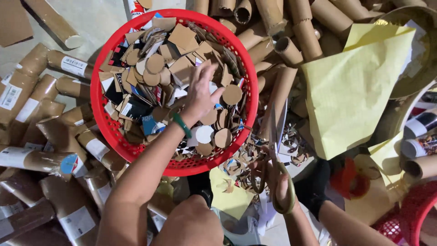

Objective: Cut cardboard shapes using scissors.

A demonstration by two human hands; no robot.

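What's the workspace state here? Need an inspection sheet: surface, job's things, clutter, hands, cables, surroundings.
Surface: pale floor, mostly covered.
Job's things: round red basket full of cardboard discs and scraps; scissors.
Clutter: cardboard tubes piled left and top; yellow paper sheets; cut scraps on the floor below the basket.
Hands: left hand spread on the scraps in the basket, green band at the wrist; right hand in the scissors' handles, blades pointing up.
Cables: nothing seen.
Surroundings: second red basket at lower right; other people: nothing seen.

White labels [75, 66] on brown tubes [63, 64]
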